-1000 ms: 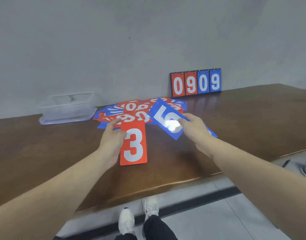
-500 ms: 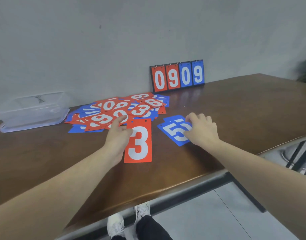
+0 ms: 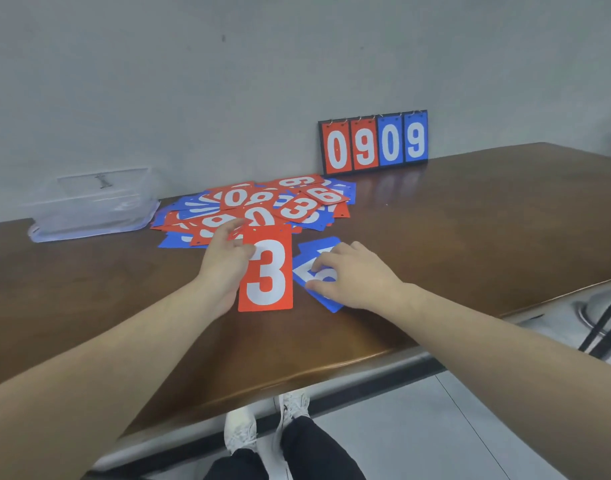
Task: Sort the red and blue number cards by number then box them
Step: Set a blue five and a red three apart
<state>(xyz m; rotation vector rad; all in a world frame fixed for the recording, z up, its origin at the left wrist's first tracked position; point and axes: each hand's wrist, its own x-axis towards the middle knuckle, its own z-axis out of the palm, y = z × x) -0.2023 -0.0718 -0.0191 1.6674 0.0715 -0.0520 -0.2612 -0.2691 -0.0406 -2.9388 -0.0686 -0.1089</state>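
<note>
A red 3 card lies flat on the brown table. The left hand rests at its nine o'clock edge; at three o'clock the right hand presses a blue card. The card pile spreads at twelve.

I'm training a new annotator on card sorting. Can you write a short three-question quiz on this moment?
1. True or false: the red 3 card lies on the wooden table.
2. The scoreboard by the wall reads: A 0909, B 3535, C 1234?
3. Which hand covers the blue card?

Key: 1 true. 2 A. 3 the right hand; the left hand touches the red 3 card.
</note>
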